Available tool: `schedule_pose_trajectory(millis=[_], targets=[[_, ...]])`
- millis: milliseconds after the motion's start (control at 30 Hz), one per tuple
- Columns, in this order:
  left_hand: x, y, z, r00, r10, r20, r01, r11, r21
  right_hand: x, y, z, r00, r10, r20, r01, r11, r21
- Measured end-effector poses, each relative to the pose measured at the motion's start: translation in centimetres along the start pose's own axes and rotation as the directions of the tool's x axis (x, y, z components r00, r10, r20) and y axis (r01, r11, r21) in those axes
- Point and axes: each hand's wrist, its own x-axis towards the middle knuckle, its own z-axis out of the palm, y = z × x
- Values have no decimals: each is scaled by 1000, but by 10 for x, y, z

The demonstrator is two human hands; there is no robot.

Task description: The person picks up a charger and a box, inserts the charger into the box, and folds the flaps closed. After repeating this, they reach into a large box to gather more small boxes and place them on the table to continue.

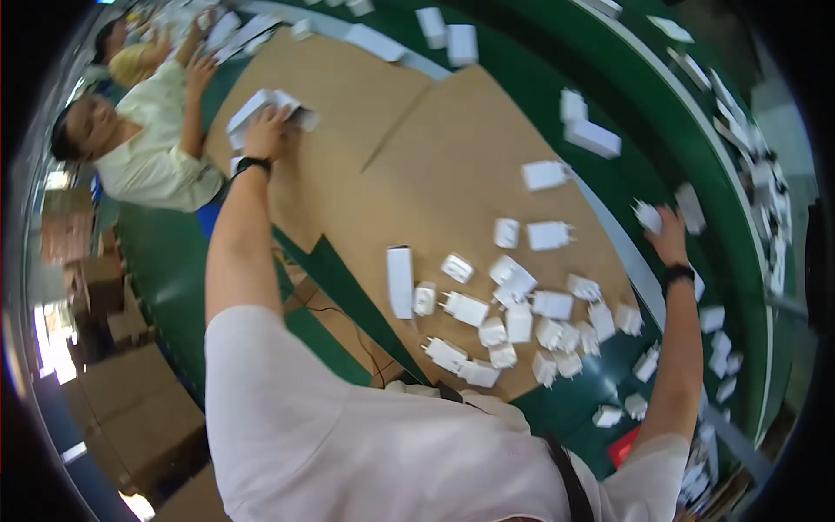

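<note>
At the far left of the cardboard sheet, my left hand grips a small white box; its fingertips are partly hidden among the white sides. My right hand is closed around a white plug charger at the right, its prongs pointing away to the left. Just beyond that hand lies a flat white box on the green belt. Between my arms, several white chargers lie in a loose cluster on the cardboard. A narrow white box stands or lies beside them.
The brown cardboard sheet covers much of the green table. A curved green conveyor belt runs along the far and right sides, carrying white boxes. A co-worker sits at the left. Brown cartons are stacked at the lower left.
</note>
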Motion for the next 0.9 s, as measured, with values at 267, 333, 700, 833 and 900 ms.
schedule_pose_trajectory(millis=[267,333,700,833,900], targets=[[17,11,-18,977,-76,199,41,984,173,-32,-86,-95,954,219,206,-280,897,341],[30,31,-33,997,63,-35,-62,998,12,-67,-84,-113,966,258,6,-235,870,433],[-136,331,-294,971,235,32,3,123,-992,-208,-237,-168,968,232,-96,125,-113,986],[-201,390,-326,955,296,-27,-95,218,-971,-256,-268,-177,884,362,-295,299,47,953],[-223,405,-334,930,202,-308,-358,295,-886,-280,-265,-184,879,382,-287,195,262,945]])
